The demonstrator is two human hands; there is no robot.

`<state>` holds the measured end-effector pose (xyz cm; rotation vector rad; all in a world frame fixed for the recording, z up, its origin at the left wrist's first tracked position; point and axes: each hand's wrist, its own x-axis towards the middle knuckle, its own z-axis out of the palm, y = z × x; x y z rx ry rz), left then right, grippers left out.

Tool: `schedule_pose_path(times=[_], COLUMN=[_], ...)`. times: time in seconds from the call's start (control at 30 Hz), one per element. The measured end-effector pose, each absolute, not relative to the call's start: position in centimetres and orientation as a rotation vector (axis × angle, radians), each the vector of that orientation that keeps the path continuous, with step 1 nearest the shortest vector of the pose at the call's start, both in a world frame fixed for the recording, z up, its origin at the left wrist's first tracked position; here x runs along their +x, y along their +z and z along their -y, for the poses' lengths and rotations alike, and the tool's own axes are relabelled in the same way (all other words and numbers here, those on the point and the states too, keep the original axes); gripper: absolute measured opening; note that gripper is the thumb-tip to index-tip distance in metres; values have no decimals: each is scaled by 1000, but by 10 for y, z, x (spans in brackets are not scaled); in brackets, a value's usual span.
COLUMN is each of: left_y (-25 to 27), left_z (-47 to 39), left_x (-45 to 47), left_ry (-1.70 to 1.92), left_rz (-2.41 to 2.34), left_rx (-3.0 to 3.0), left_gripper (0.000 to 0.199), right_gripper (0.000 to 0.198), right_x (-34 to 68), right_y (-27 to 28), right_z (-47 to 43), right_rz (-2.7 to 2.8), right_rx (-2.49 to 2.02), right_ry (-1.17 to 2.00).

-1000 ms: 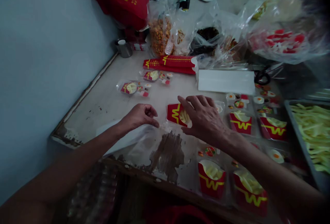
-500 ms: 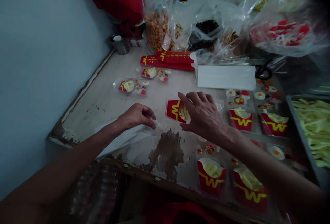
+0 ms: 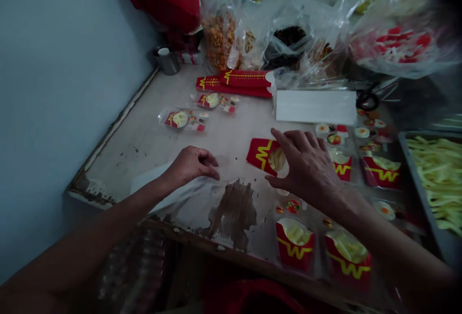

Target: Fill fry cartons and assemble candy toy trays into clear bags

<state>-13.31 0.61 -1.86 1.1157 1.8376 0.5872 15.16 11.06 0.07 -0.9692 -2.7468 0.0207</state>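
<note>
Holding a flat, red, card-like box with a yellow zigzag (image 3: 263,155) in the right hand (image 3: 308,167), on or just over the pale, peeling surface (image 3: 144,136). Using a wide grip there, thumb at one side and fingers at the other, maybe so as not to squash the middle. With the left hand (image 3: 191,163), thumb and fingers nearly together by a thin, floppy, whitish plastic sheet (image 3: 149,186); cannot tell if pinching it. Near the right arm, laid flat in rows, perhaps for neatness: smooth, shiny, clear plastic packs with red boxes inside (image 3: 296,251). At far right, heaped in a grey metal tray (image 3: 405,142): bendy-looking, pale yellow sticks (image 3: 438,174).
</note>
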Motion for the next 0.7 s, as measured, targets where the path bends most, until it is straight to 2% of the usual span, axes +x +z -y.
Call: schedule_pose_path(times=[0.13, 0.33, 0.7], left_y=[-18, -18, -26], left_z=[-4, -2, -1], left_x=[-126, -128, -140], left_ry=[613, 564, 473], left_rz=[-1845, -1676, -1552], left_rx=[1164, 1133, 1214], left_gripper=[40, 39, 41], right_gripper=[99, 93, 90], right_x=[155, 151, 141], right_y=[2, 1, -7], right_z=[-102, -91, -78], right_rz=[2780, 2793, 2778], right_rx=[-907, -909, -1067], right_ry=[8, -36, 0])
